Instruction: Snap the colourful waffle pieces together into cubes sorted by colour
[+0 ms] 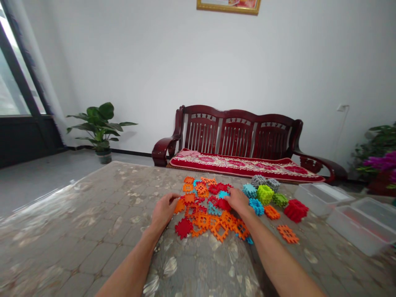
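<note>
A loose pile of flat, notched plastic building tiles in red, orange and blue point(202, 220) lies on the table in front of me. At its left edge is my left hand point(163, 211), fingers curled and thumb tip against an orange tile point(180, 205). My right hand point(239, 201) reaches in from the other side, fingers bent down among red tiles point(223, 204) and a light-blue tile point(223, 194). What its fingertips grip is too small to make out. A red tile point(183, 228) lies at the pile's near left corner.
Right of the pile stand sorted tile stacks: grey point(258, 180), lime green point(265, 194), blue point(256, 206) and red point(296, 210). Two clear plastic boxes point(360, 227) are farther right. A patterned cloth point(102, 222) covers the table; a wooden bench point(232, 136) stands behind.
</note>
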Demonstrator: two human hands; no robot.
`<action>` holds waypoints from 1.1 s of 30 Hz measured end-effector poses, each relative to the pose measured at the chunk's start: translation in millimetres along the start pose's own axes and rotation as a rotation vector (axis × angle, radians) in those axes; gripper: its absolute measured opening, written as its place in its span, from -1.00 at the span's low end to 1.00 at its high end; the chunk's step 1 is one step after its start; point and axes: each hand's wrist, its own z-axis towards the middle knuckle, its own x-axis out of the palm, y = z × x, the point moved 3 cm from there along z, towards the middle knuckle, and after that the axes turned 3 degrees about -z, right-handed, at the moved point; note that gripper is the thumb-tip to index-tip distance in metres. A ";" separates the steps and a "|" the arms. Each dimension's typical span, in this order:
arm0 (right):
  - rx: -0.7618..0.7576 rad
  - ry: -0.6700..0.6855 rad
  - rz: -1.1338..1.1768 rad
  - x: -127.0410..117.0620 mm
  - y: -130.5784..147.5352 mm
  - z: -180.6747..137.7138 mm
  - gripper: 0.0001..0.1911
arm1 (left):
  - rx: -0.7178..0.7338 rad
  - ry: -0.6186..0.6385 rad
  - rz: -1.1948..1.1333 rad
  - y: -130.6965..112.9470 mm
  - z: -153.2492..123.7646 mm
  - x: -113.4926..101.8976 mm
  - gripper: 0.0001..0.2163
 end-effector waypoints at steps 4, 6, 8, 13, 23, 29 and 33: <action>0.015 0.046 -0.035 -3.0 7.1 2.5 -0.70 | -0.003 0.008 0.005 1.9 1.2 0.8 -0.75; 0.013 0.064 -0.039 -4.6 9.9 2.5 -0.67 | -0.006 0.012 0.009 3.2 1.6 1.2 -0.75; 0.010 0.078 -0.035 -5.7 11.7 2.1 -0.66 | -0.003 0.016 0.009 4.0 1.6 1.6 -0.75; 0.015 0.118 0.014 -5.6 13.1 2.8 -0.61 | -0.004 0.013 0.007 3.7 1.0 1.7 -0.75; 0.013 0.184 0.208 -1.6 10.5 8.8 -0.70 | -0.009 0.020 0.017 2.9 0.9 1.6 -0.74; -0.011 0.031 0.421 -6.3 14.3 4.1 -0.67 | -0.013 0.006 0.030 2.2 0.6 0.8 -0.75; -0.029 -0.004 0.642 -15.4 9.1 0.1 -0.74 | -0.018 0.013 0.027 1.7 0.2 0.7 -0.75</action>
